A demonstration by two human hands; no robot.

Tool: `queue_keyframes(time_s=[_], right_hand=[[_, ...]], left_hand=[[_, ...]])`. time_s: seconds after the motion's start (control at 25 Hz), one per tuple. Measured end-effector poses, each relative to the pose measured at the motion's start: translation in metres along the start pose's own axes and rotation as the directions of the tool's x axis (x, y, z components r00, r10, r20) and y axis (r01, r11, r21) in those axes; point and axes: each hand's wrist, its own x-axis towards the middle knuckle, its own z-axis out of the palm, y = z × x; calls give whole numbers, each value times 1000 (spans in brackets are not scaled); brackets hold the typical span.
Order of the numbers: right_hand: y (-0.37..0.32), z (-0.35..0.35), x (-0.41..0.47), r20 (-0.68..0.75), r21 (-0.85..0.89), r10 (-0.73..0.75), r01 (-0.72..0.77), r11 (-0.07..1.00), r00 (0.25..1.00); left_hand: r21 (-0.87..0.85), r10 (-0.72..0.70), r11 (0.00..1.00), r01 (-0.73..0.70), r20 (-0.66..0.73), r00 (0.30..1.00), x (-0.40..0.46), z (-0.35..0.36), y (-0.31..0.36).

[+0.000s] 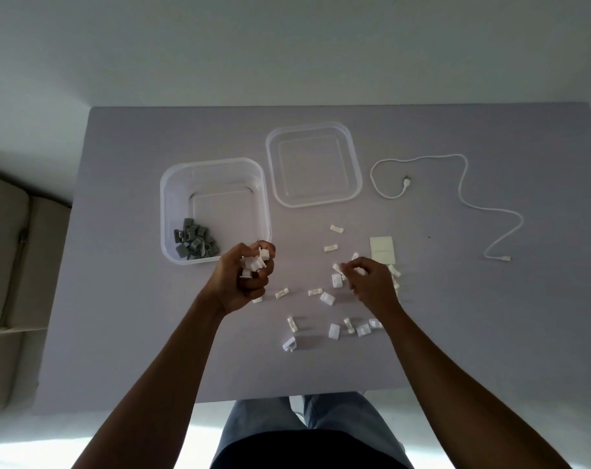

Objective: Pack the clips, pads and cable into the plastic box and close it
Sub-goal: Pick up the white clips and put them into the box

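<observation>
Beside the plastic box (172, 198), grey clips (196, 243) heaped inside, the left hand (243, 282) clutched a light, rigid fistful of white clips (253, 262), the right hand (372, 284) pinched another, roughly fifteen lay loose rightward, plus one lid (312, 164), one limp cable (463, 198), stacked pads (382, 248).

No readable text, labels, brands, numbers or signs anywhere in view, plastic box (215, 211) unmarked, its lid (313, 164) plain and clear, pad sheet (382, 249) blank, cable (463, 184) without legible print
</observation>
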Motion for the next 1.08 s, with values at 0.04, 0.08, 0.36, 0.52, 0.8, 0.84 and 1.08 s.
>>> queue_keyframes(time_s=[0.04,0.08,0.36,0.52,0.8,0.84,1.08], right_hand=[[6,5,0,-5,-200,-63,61,978,998],[12,10,-2,3,-350,-92,87,933,996],[28,35,-4,-86,-654,-96,16,757,992],[24,34,-8,-73,-526,-169,106,844,983],[-75,60,-4,368,517,23,-225,826,929],[-90,67,1,415,552,-11,-242,798,910],[-148,115,37,555,434,-110,-173,884,825]], left_hand=[[4,-3,1000,3,-8,1000,0,1,0],[6,-6,1000,6,-11,1000,0,2,0],[-30,8,1000,-9,-11,1000,-1,6,5],[-62,4,998,-7,-45,999,-3,4,12],[-187,165,958,-219,-270,949,-19,-30,42],[-197,189,947,-253,-294,937,-23,-38,50],[-142,213,954,-265,-303,929,-34,-70,86]])
